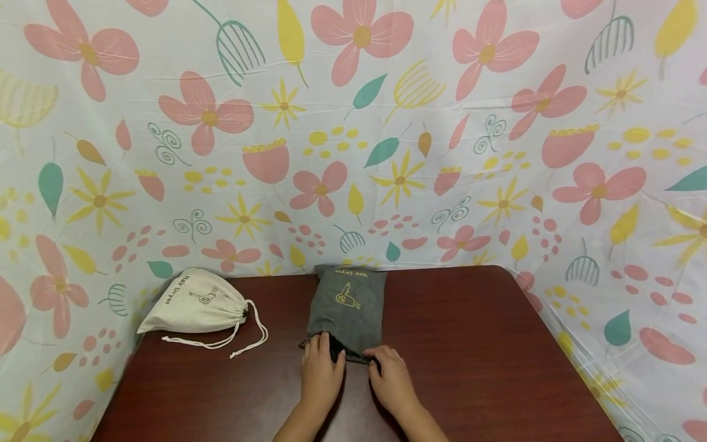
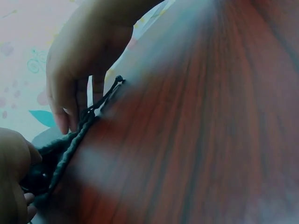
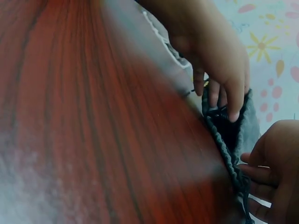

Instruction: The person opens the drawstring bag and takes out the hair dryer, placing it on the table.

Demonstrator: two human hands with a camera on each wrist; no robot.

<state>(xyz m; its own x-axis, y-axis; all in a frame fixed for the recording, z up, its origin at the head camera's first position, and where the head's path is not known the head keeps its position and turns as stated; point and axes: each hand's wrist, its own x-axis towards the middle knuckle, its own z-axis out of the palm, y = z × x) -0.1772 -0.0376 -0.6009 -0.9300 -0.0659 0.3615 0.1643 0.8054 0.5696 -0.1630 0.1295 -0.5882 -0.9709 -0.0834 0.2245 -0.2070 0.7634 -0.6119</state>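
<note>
A grey drawstring bag [image 1: 348, 307] printed "Hair Dryer" lies on the table, its mouth gaping toward me. My left hand [image 1: 322, 371] grips the left side of the mouth, fingers over the rim and thumb at the opening. At the right corner, my right hand [image 1: 393, 382] pinches the rim [image 3: 237, 179] between thumb and fingers. Dark cords [image 2: 105, 95] trail from the corner by the right hand. Inside the mouth, a glossy black thing [image 2: 36, 179] shows partly in the left wrist view; the rest of it is hidden.
To the left lies a full cream drawstring bag [image 1: 201, 301], also printed "Hair Dryer", with white cords [image 1: 256, 325] loose on the table. The dark red wooden table [image 1: 469, 344] meets a flowered cloth [image 1: 431, 153] at its back and sides.
</note>
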